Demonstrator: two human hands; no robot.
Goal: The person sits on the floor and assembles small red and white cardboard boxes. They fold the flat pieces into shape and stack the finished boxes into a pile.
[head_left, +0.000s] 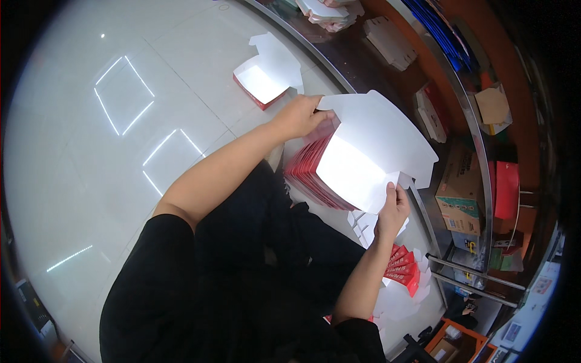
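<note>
Down low on the right, red and white cards [402, 269] are lying in a fan, maybe waiting to be folded. Just past them, the right hand [393, 209] is pinching the right corner of the top box [357, 166], thumb and fingers closed on it. The top box is sitting open on a red stack [307, 169] of boxes that are looking all folded. Farther up, the left hand [301, 118] is gripping its left corner with bent fingers. Beyond, one lone open box [261, 78] is resting apart on the floor [66, 199].
</note>
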